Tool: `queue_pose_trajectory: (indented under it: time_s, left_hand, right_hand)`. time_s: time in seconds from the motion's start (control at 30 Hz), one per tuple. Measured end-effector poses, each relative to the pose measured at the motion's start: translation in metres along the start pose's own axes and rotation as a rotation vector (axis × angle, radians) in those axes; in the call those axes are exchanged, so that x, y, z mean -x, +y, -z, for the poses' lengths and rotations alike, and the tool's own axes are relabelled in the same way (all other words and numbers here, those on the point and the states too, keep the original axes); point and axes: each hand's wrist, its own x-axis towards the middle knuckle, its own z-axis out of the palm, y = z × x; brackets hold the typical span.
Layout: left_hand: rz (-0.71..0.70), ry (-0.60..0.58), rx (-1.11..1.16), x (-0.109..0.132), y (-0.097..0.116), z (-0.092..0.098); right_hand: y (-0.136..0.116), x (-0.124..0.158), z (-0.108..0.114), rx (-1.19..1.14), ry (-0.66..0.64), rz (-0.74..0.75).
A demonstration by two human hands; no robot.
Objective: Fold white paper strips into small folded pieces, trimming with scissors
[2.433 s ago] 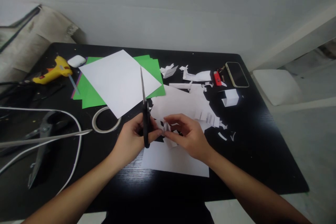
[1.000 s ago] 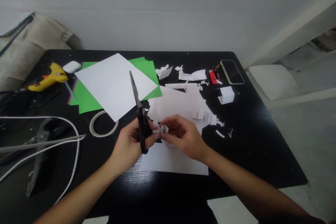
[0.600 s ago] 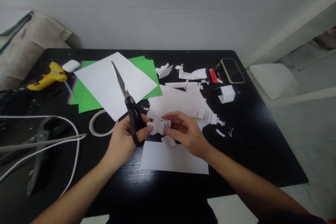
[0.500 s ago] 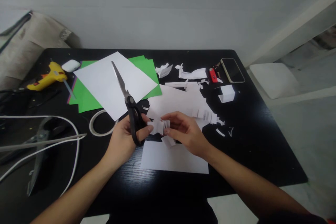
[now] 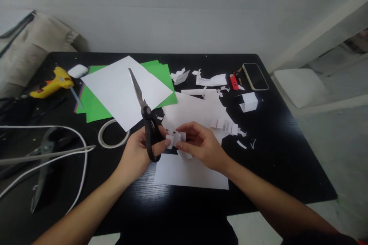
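Note:
My left hand [image 5: 137,154] grips black-handled scissors [image 5: 146,122], blades closed and pointing up and away to the left. Its thumb and forefinger also pinch the left edge of a small folded white paper piece [image 5: 176,138]. My right hand [image 5: 201,145] pinches the same piece from the right. Both hands hover just above a white sheet [image 5: 189,174] near the front of the black table [image 5: 273,168].
Behind lie a white sheet [image 5: 123,88] on green paper [image 5: 96,109], paper scraps [image 5: 211,81], a cut sheet [image 5: 198,113], a tape ring [image 5: 110,138], a yellow glue gun [image 5: 51,84], earbud case [image 5: 78,71], red lighter [image 5: 232,81], phone [image 5: 255,76], pliers [image 5: 43,160], white cable [image 5: 71,153].
The scissors tilted from near upright to leaning left, then partly back. Both hands kept working the small paper piece between them, shifting slightly.

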Motion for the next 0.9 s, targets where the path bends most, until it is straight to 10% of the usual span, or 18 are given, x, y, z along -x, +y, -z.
queue_pose_trajectory:
  time_s: [0.57, 0.9]
  left_hand:
    - [0.035, 0.017, 0.060, -0.002, -0.010, 0.005]
    - [-0.114, 0.007, -0.266, -0.002, -0.002, 0.011]
  right_hand:
    - [-0.005, -0.001, 0.007, -0.163, -0.164, -0.055]
    - [-0.013, -0.008, 0.014, -0.416, 0.060, -0.098]
